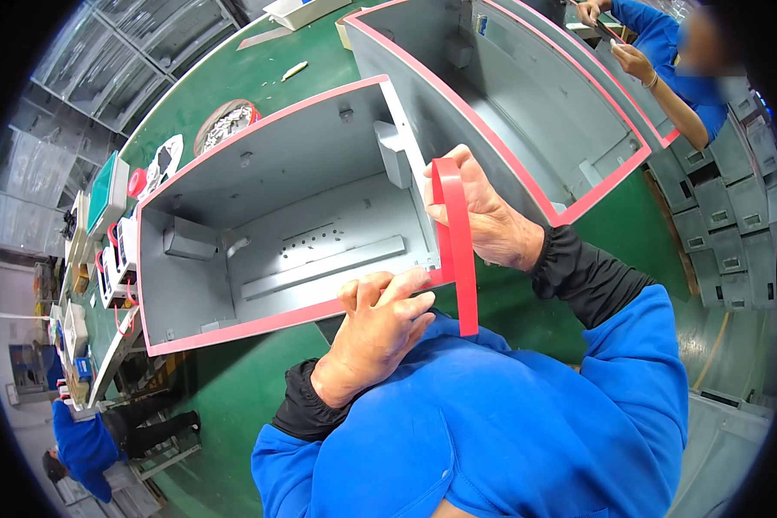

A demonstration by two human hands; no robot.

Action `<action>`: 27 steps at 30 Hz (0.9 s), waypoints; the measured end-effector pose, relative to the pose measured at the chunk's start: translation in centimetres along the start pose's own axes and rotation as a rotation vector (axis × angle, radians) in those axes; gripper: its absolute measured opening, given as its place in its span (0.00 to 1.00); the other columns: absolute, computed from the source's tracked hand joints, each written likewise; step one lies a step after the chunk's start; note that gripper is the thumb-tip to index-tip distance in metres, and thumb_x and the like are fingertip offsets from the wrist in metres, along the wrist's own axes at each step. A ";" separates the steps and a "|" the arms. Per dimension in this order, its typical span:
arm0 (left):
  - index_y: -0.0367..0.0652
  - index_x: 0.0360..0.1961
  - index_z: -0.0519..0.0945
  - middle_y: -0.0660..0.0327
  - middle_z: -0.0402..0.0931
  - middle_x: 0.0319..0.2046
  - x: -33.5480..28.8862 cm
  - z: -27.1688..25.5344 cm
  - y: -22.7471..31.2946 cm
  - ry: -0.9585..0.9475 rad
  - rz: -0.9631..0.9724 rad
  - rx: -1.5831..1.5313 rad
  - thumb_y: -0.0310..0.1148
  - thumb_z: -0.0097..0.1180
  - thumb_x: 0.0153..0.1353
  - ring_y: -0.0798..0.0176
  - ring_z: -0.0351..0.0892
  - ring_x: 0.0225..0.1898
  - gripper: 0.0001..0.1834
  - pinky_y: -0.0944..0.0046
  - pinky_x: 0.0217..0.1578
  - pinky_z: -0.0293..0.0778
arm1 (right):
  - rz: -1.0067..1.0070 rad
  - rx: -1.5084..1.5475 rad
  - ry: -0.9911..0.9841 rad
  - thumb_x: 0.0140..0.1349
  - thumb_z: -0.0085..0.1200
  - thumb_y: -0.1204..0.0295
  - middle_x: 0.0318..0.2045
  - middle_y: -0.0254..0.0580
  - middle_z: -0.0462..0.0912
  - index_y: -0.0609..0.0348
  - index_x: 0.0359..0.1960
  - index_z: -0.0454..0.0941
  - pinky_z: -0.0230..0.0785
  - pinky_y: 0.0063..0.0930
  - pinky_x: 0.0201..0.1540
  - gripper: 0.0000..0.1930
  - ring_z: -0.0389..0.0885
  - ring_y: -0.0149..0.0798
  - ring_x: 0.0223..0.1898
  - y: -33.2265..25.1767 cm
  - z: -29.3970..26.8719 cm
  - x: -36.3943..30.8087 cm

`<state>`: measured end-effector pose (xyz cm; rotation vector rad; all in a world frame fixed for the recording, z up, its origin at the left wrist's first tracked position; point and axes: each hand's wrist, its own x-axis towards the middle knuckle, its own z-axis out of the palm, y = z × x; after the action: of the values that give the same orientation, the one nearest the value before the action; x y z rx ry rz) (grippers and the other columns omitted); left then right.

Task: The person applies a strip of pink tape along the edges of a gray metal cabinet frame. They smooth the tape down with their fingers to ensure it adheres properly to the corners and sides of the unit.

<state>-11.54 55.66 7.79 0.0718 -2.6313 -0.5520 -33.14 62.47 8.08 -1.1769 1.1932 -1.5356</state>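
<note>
My right hand (483,211) is closed around a looped red strip of tape (464,285), pinched between thumb and fingers beside the near right corner of an open grey metal box (272,194). The strip's free end hangs down in front of my blue jacket. Pink-red edging (259,324) runs along the box's near, left and far rims; much of the right rim shows pale bare metal (407,129). My left hand (380,328) rests its fingertips on the near rim by that same corner, fingers apart and partly bent. The underside of that hand is hidden.
A second grey box (527,104) with pink-red edging stands close on the right. A co-worker's hands (632,62) are at the far right. A round tub of small white pieces (226,125) stands behind the box. Another person (91,445) is at lower left; grey metal boxes (721,224) are stacked right.
</note>
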 end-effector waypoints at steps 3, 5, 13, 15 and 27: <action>0.53 0.42 0.77 0.71 0.71 0.53 -0.8 0.8 -0.3 0.024 0.028 -0.008 0.31 0.67 0.45 0.61 0.63 0.51 0.20 0.57 0.49 0.51 | 0.066 0.047 -0.064 0.65 0.48 0.77 0.35 0.28 0.64 0.51 0.49 0.57 0.61 0.20 0.40 0.15 0.62 0.22 0.35 -0.7 -0.1 0.2; 0.53 0.42 0.78 0.72 0.71 0.54 -0.8 0.9 -0.2 0.018 0.038 -0.009 0.31 0.67 0.45 0.62 0.63 0.51 0.20 0.57 0.49 0.51 | 0.061 -0.040 -0.091 0.66 0.47 0.77 0.36 0.28 0.63 0.51 0.49 0.57 0.61 0.20 0.42 0.15 0.62 0.21 0.36 -1.1 -0.1 0.4; 0.54 0.44 0.73 0.72 0.72 0.55 -0.9 1.0 -0.2 0.000 0.043 -0.065 0.28 0.68 0.43 0.61 0.63 0.50 0.25 0.57 0.48 0.51 | 0.087 -0.162 -0.159 0.64 0.44 0.77 0.37 0.29 0.62 0.54 0.48 0.59 0.59 0.26 0.52 0.12 0.63 0.24 0.40 -1.3 -0.6 0.5; 0.54 0.44 0.73 0.72 0.71 0.55 -0.9 1.2 -0.3 0.002 0.050 -0.064 0.29 0.68 0.43 0.61 0.63 0.50 0.25 0.56 0.48 0.51 | 0.107 -0.162 -0.151 0.64 0.44 0.75 0.36 0.30 0.63 0.54 0.51 0.59 0.59 0.29 0.53 0.14 0.63 0.26 0.41 -1.5 -0.5 0.5; 0.54 0.40 0.77 0.72 0.71 0.55 -0.6 0.8 0.0 -0.072 0.007 -0.027 0.30 0.68 0.43 0.60 0.63 0.51 0.21 0.56 0.50 0.50 | 0.097 -0.105 -0.146 0.63 0.44 0.76 0.34 0.30 0.64 0.56 0.53 0.58 0.58 0.28 0.52 0.17 0.64 0.25 0.40 -1.6 -0.8 0.8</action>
<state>-11.34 56.06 6.94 0.0349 -2.6923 -0.5977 -34.17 62.14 9.71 -1.2588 1.2266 -1.3058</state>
